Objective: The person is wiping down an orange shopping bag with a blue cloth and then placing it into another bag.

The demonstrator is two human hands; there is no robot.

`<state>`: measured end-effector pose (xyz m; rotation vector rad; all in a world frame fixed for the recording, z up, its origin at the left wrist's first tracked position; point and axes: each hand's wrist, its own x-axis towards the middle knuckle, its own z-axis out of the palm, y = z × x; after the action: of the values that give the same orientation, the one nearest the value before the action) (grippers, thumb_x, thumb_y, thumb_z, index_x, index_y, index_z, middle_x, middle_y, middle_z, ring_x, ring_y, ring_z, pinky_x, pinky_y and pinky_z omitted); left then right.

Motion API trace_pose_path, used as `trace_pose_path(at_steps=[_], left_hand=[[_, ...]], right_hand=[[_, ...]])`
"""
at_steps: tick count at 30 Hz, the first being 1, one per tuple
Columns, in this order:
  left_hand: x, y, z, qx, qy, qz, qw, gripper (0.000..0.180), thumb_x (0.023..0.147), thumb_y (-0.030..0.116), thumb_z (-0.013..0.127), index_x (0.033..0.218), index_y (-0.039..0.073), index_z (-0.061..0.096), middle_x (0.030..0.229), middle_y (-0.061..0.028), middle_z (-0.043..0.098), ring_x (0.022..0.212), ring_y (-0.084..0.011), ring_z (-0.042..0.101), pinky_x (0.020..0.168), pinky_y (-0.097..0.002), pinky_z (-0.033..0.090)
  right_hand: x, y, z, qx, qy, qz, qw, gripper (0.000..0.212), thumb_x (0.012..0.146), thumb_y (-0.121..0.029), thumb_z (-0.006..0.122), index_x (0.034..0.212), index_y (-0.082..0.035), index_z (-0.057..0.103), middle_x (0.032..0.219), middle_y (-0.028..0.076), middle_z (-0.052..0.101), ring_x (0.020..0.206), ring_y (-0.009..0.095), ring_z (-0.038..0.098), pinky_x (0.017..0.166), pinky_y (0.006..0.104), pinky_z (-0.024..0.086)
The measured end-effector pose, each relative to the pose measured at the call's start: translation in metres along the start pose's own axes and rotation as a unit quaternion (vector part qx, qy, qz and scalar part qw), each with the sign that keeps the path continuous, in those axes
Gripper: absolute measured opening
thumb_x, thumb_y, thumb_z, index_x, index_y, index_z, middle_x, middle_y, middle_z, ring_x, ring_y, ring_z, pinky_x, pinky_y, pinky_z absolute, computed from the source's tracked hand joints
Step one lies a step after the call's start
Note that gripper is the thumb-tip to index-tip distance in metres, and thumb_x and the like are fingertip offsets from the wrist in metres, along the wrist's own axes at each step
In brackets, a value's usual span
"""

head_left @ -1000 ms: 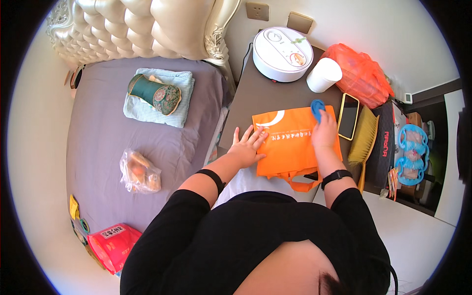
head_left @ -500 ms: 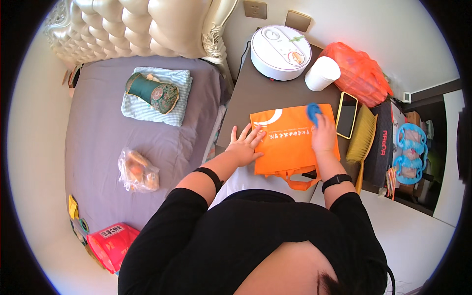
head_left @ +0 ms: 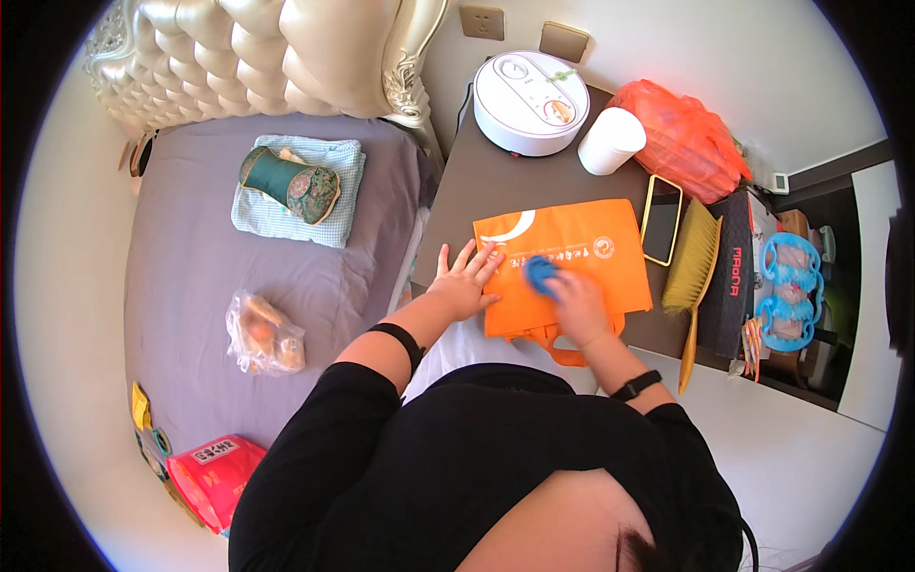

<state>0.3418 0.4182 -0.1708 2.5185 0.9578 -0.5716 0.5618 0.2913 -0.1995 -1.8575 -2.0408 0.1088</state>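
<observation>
An orange fabric bag [head_left: 615, 281] with white print lies flat on the brown tabletop, its handles toward me. My left hand [head_left: 461, 286] rests with fingers spread on the bag's left edge. Over the middle of the bag, my right hand [head_left: 581, 307] is closed on a small blue rounded thing [head_left: 540, 275], pressed to the fabric or just above it. Motion blurs this hand, and the blue thing's exact kind does not show.
On the brown tabletop [head_left: 467, 191] stand a round white appliance [head_left: 530, 105], a white cylinder [head_left: 612, 141] and a red plastic bag [head_left: 681, 143]. A phone [head_left: 661, 219] and a yellow-bristled brush [head_left: 694, 257] lie right of the bag. The bed [head_left: 200, 286] is at left.
My right hand has swept the blue thing leftward and slightly nearer, from the bag's upper right to its middle. My left hand stays spread on the left edge.
</observation>
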Motion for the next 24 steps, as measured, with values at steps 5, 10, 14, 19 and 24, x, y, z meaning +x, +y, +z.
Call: trace_pose_path(at_steps=[5,10,14,19,24], left_hand=[[-0.001,-0.002,0.003,0.003,0.006,-0.001,1.000,0.075,0.089,0.059,0.042,0.149,0.024,0.012,0.156,-0.0015,0.005,0.143,-0.0275,0.004,0.109,-0.0618,0.003],[0.000,0.002,0.001,0.005,0.005,0.000,1.000,0.076,0.088,0.059,0.042,0.149,0.024,0.012,0.156,-0.0017,0.005,0.143,-0.0276,0.004,0.109,-0.0619,0.003],[0.002,0.002,0.001,0.007,0.000,-0.009,1.000,0.077,0.087,0.060,0.044,0.148,0.024,0.013,0.155,-0.0016,0.006,0.143,-0.0276,0.005,0.109,-0.0620,0.004],[0.001,-0.003,0.009,-0.020,0.051,0.006,0.998,0.077,0.085,0.057,0.051,0.147,0.024,0.020,0.155,-0.0020,0.011,0.142,-0.0290,0.007,0.109,-0.0620,0.006],[-0.019,-0.006,0.001,-0.019,0.184,0.021,0.983,0.074,0.073,0.054,0.065,0.136,0.021,0.044,0.149,-0.0098,0.026,0.140,-0.0359,0.014,0.110,-0.0588,0.008]], right_hand=[[-0.020,0.049,-0.041,-0.051,0.060,0.174,0.982,0.044,0.070,0.001,0.058,0.113,-0.010,0.057,0.115,0.013,0.056,0.100,0.035,0.054,0.088,0.0444,0.044],[-0.011,0.014,-0.025,-0.021,0.113,0.213,0.970,0.046,0.070,0.001,0.057,0.116,-0.007,0.055,0.117,0.015,0.053,0.102,0.037,0.052,0.089,0.0456,0.042],[0.001,-0.038,-0.016,0.087,-0.011,0.057,0.994,0.038,0.071,-0.001,0.058,0.108,-0.010,0.060,0.112,0.011,0.055,0.101,0.034,0.053,0.088,0.0441,0.043],[-0.028,-0.030,-0.040,0.185,-0.072,0.032,0.980,0.037,0.071,-0.001,0.059,0.107,-0.010,0.061,0.113,0.010,0.057,0.103,0.033,0.053,0.090,0.0422,0.043],[-0.093,-0.008,-0.116,0.186,0.043,0.198,0.962,0.038,0.073,0.003,0.059,0.110,-0.006,0.058,0.115,0.015,0.056,0.107,0.035,0.052,0.093,0.0403,0.042]])
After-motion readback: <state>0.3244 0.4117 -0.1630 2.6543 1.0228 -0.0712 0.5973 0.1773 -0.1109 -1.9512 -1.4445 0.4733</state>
